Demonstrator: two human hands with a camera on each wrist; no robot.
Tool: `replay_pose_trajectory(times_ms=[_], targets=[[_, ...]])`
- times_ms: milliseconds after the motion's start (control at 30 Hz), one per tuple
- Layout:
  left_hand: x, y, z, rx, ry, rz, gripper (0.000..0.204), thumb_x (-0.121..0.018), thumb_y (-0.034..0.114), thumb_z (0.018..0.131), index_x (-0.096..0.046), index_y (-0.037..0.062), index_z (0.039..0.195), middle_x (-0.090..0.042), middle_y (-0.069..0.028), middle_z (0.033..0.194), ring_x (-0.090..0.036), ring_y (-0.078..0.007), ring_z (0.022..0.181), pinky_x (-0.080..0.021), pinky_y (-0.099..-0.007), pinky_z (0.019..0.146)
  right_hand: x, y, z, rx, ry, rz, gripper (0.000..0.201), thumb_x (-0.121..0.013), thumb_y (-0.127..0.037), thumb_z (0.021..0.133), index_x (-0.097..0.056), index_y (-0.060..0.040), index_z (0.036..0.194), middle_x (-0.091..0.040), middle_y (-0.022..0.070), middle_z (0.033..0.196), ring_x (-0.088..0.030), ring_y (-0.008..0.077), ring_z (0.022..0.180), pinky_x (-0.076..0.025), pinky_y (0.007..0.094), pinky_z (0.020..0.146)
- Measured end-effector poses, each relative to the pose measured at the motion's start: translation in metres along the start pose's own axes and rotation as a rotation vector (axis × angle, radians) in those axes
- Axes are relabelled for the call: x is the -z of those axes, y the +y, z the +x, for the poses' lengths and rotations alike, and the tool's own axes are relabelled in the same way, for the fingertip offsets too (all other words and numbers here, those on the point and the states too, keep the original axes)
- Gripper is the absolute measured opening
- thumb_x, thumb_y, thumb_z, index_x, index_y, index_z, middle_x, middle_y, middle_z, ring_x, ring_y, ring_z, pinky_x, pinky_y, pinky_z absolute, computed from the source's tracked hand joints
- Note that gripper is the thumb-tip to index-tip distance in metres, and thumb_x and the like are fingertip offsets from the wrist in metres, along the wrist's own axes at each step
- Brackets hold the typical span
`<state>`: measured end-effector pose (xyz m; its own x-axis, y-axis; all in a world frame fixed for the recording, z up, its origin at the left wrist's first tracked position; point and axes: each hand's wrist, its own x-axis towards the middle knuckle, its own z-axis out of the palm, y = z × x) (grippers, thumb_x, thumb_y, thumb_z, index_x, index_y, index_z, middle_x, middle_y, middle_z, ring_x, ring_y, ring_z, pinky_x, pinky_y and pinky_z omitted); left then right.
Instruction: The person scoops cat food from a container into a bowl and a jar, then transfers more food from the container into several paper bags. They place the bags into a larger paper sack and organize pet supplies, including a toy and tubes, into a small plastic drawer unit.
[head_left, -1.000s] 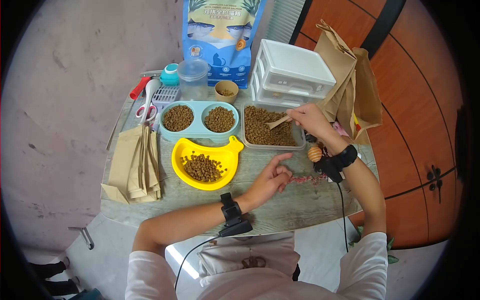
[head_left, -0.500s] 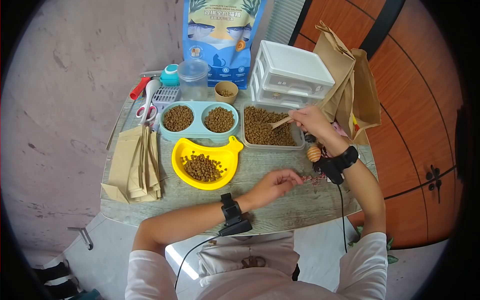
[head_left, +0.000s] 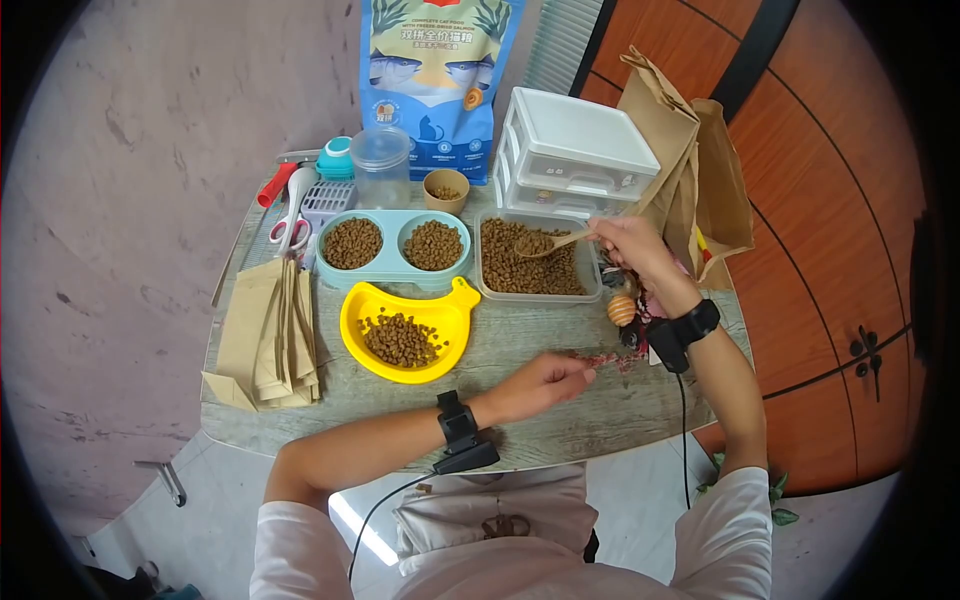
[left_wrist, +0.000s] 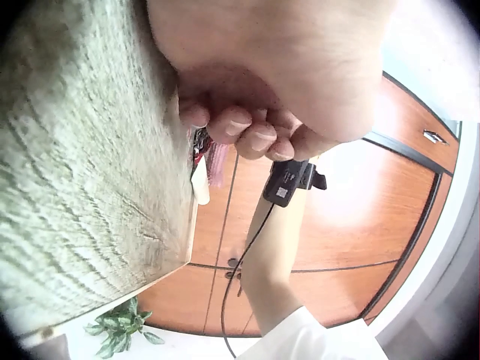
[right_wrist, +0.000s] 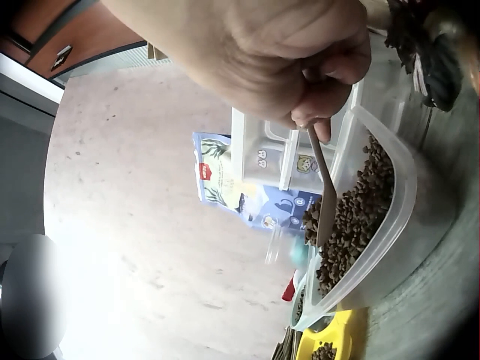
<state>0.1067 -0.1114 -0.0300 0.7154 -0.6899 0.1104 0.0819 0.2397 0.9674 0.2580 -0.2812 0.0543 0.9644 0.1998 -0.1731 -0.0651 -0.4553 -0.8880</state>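
My right hand [head_left: 632, 245] grips the handle of a wooden spoon [head_left: 570, 239] at the right side of a clear plastic container [head_left: 540, 296]. The container holds brown kibble [head_left: 515, 272], and the spoon's bowl, with kibble in it, overlaps the pile. From the right wrist view, the spoon [right_wrist: 325, 187] slants down from the fingers to the kibble [right_wrist: 367, 206]. My left hand [head_left: 540, 387] lies low over the table in front of the container, its fingers loosely bent and holding nothing. A yellow bowl [head_left: 455, 335] with some kibble stands to its left.
A blue double bowl [head_left: 392, 275] full of kibble stands left of the container. Behind are a cat food bag [head_left: 435, 100], a paper cup [head_left: 446, 205] and white drawers [head_left: 585, 140]. Folded paper bags [head_left: 260, 340] lie left. An orange striped ball [head_left: 621, 309] sits near my right wrist.
The spoon has come up from within the kibble and now carries a heap. My left hand's extended fingers have folded in, and the hand has lowered slightly.
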Motion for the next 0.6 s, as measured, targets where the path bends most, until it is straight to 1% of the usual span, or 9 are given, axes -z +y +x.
replay_pose_trajectory(times_ms=[67,133,167,233,267,367,433,567,600], targets=[[0.002,-0.005,0.0,-0.004,-0.019,0.043,0.036,-0.048,0.024,0.098,-0.044,0.0053,0.068,-0.034,0.0053,0.062,-0.031,-0.0053,0.06,-0.028,-0.0255,0.054,-0.002,-0.011,-0.006,0.01,0.008,0.04,0.032,-0.061,-0.029,0.091,-0.066,0.002,0.085,-0.043,-0.0082,0.057,-0.036,0.0017,0.046,-0.027,0.0182,0.043],[0.002,-0.01,0.001,-0.097,-0.142,0.15,0.036,-0.05,0.023,0.097,-0.041,0.0021,0.069,-0.029,0.0046,0.063,-0.028,-0.0058,0.06,-0.026,-0.0276,0.053,-0.006,-0.021,-0.011,0.021,0.005,0.032,0.032,-0.061,-0.029,0.091,-0.065,0.0015,0.084,-0.043,-0.0081,0.057,-0.036,0.0016,0.046,-0.027,0.0181,0.043],[0.002,-0.011,0.0,-0.095,-0.133,0.148,0.036,-0.05,0.023,0.097,-0.041,0.0021,0.069,-0.029,0.0046,0.063,-0.028,-0.0058,0.06,-0.026,-0.0276,0.053,-0.008,-0.026,-0.013,0.031,0.007,0.025,0.031,-0.061,-0.029,0.091,-0.065,0.0009,0.083,-0.043,-0.0081,0.057,-0.036,0.0015,0.046,-0.027,0.018,0.043],[0.0,-0.006,-0.002,-0.139,-0.211,0.257,0.038,-0.051,0.021,0.096,-0.038,0.0006,0.068,-0.026,0.0032,0.061,-0.027,-0.0066,0.058,-0.026,-0.0292,0.052,-0.016,-0.038,-0.019,0.037,-0.021,0.029,0.031,-0.061,-0.029,0.091,-0.065,-0.0002,0.081,-0.043,-0.008,0.057,-0.036,0.0014,0.046,-0.027,0.0181,0.043],[-0.001,-0.004,-0.003,-0.139,-0.202,0.256,0.038,-0.051,0.021,0.096,-0.038,0.0006,0.068,-0.026,0.0032,0.061,-0.027,-0.0066,0.058,-0.026,-0.0292,0.052,-0.021,-0.043,-0.022,0.042,-0.039,0.035,0.031,-0.061,-0.03,0.091,-0.065,-0.0012,0.079,-0.044,-0.0079,0.057,-0.037,0.0013,0.047,-0.027,0.0182,0.043],[-0.001,-0.003,-0.005,-0.153,-0.249,0.263,0.039,-0.051,0.02,0.095,-0.037,0.0,0.065,-0.025,0.0015,0.058,-0.027,-0.0069,0.057,-0.026,-0.0303,0.051,-0.037,-0.055,-0.03,0.071,-0.078,-0.002,0.032,-0.062,-0.031,0.091,-0.064,-0.0029,0.076,-0.046,-0.0068,0.057,-0.037,0.0015,0.047,-0.027,0.0184,0.043],[-0.001,-0.005,-0.004,-0.188,-0.3,0.269,0.039,-0.052,0.019,0.094,-0.035,-0.0005,0.064,-0.025,0.0,0.057,-0.027,-0.0075,0.056,-0.026,-0.0315,0.051,-0.05,-0.06,-0.032,0.085,-0.104,-0.012,0.031,-0.062,-0.031,0.091,-0.064,-0.0029,0.076,-0.047,-0.0062,0.058,-0.038,0.0019,0.047,-0.028,0.0189,0.043],[-0.001,-0.006,-0.004,-0.209,-0.31,0.282,0.04,-0.052,0.019,0.094,-0.036,-0.0009,0.064,-0.026,-0.0019,0.055,-0.027,-0.0087,0.055,-0.026,-0.0325,0.051,-0.075,-0.066,-0.038,0.093,-0.169,-0.07,0.03,-0.062,-0.028,0.091,-0.065,-0.0018,0.077,-0.049,-0.0049,0.059,-0.039,0.0026,0.048,-0.03,0.0198,0.042],[-0.001,-0.007,-0.003,-0.238,-0.31,0.296,0.04,-0.051,0.02,0.094,-0.036,-0.0009,0.063,-0.026,-0.0028,0.054,-0.027,-0.0094,0.054,-0.026,-0.033,0.051,-0.079,-0.066,-0.039,0.094,-0.171,-0.077,0.03,-0.062,-0.028,0.091,-0.065,-0.0018,0.077,-0.049,-0.0049,0.059,-0.039,0.0026,0.048,-0.03,0.0198,0.042]])
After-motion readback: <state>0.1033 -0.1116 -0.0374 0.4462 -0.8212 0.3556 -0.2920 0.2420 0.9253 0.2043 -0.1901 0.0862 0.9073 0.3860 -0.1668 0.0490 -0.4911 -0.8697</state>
